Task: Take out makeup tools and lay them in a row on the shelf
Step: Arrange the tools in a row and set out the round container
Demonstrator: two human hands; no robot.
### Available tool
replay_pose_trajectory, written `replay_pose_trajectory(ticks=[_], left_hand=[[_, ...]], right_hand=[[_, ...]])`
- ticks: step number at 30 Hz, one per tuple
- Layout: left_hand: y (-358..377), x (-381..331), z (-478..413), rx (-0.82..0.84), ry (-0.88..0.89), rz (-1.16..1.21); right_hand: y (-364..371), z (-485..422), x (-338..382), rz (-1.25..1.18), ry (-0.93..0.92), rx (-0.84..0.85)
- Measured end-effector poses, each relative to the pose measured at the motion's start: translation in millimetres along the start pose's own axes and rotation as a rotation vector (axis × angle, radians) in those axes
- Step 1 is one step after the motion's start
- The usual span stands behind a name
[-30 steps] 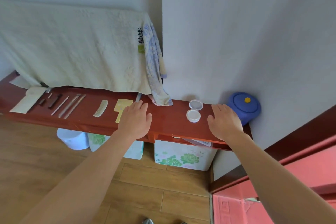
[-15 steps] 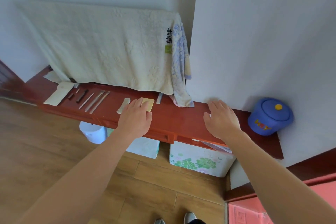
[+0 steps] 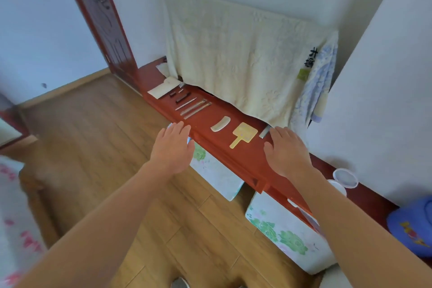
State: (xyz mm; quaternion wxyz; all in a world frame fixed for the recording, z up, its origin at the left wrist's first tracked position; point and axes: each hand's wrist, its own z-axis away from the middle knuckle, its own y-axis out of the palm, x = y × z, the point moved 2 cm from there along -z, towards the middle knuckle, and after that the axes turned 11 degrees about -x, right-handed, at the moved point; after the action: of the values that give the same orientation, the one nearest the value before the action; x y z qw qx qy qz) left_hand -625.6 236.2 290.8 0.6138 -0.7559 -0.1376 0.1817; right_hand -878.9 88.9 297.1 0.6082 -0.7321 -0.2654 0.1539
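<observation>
Row of tools on the shelf.
Flat and empty, the left hand and right hand flank the mirror.

A person's left hand and right hand are bare. The left forearm and right forearm are bare along their visible length. Between them, at the near edge, is a shoe with a rounded grey toe.

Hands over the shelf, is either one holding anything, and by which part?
Nothing is held. The left hand and the right hand are both flat-fingered at the red shelf; the yellow paddle lies between them, ungripped.
</observation>
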Motion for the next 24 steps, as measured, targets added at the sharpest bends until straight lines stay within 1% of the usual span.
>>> replay_pose_trajectory(ticks=[4, 7, 15, 19, 24], left_hand=[[-13.1, 49.2, 17.9, -0.044, -0.103, -0.011], [-20.8, 95.2, 29.6, -0.06, -0.162, -0.013], [-32.1, 227.1, 51.7, -0.028, -0.257, -0.057], [-35.9, 272.0, 49.0, -0.03, -0.29, -0.057], [-32.5, 307.1, 19.6, -0.023, -0.293, -0.047]], right_hand=[[8.1, -17.6, 52.3, -0.001, -0.103, 0.024], [11.4, -28.9, 102.1, 0.008, -0.175, -0.012], [39.4, -52.9, 238.9, -0.054, -0.27, -0.011], [53.4, -66.0, 283.1, -0.118, -0.279, -0.016], [68.8, -101.5, 309.9, -0.136, -0.28, -0.029]])
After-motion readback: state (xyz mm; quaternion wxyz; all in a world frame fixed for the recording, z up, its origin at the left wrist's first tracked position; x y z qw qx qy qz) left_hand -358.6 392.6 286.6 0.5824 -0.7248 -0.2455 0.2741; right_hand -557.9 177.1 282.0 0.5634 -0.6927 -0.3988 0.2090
